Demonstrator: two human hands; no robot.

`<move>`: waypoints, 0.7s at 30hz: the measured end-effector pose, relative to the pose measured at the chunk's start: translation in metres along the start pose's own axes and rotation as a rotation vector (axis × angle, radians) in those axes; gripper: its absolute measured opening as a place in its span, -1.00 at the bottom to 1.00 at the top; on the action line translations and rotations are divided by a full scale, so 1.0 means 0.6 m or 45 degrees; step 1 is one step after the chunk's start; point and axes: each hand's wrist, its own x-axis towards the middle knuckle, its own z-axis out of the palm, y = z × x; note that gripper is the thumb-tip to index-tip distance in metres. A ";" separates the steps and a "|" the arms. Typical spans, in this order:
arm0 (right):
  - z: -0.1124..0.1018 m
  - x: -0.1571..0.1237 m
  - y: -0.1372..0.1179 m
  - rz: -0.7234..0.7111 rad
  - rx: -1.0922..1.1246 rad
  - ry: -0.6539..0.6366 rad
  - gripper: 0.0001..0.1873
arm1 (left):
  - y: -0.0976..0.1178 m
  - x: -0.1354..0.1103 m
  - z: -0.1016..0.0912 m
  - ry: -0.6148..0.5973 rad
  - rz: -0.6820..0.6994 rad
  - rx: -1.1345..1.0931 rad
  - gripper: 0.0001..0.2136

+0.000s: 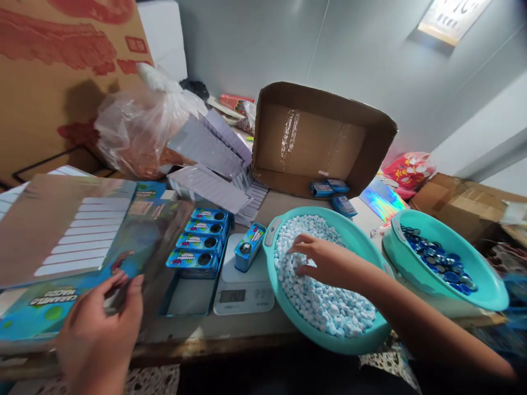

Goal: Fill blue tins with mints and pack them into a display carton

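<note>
Pale blue-and-white candies (325, 307) heap up in a teal basin (362, 236), R hand (323, 255) down among them w/ thumb & fingers spread apart. L hand (101, 318) is well away, half-curled by the printed Caramelo sheet (53, 299); from here can't tell if its fingertips pinch anything. Btwn the two, one Caramelo tin (250, 247) stands on a digital scale (253, 285), beside a tray (187, 296) w/ 4 more tins (195, 241). 2nd teal basin (411, 269), far R, has shiny blue & silver rounds (444, 263).
</note>
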 end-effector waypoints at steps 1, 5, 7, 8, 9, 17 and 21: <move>0.004 -0.006 0.005 0.009 0.023 0.000 -0.68 | 0.004 0.001 -0.001 0.031 0.017 0.008 -0.53; 0.007 -0.023 0.022 0.024 0.062 -0.004 -0.84 | 0.015 0.004 -0.002 0.095 0.107 0.059 -0.56; 0.005 -0.028 0.029 0.039 0.083 0.011 -0.84 | 0.022 0.005 -0.003 0.093 0.127 0.086 -0.56; 0.005 -0.030 0.033 0.049 0.089 0.017 -0.84 | 0.025 0.005 -0.004 0.092 0.124 0.095 -0.56; 0.004 -0.031 0.036 0.057 0.092 0.019 -0.83 | 0.029 0.004 -0.006 0.088 0.119 0.104 -0.55; 0.012 -0.030 0.041 0.154 0.048 -0.079 -0.72 | 0.034 0.003 -0.013 0.078 0.058 0.132 -0.62; 0.001 -0.021 0.047 0.098 0.016 -0.155 -0.79 | 0.026 0.006 -0.009 0.110 0.141 0.121 -0.61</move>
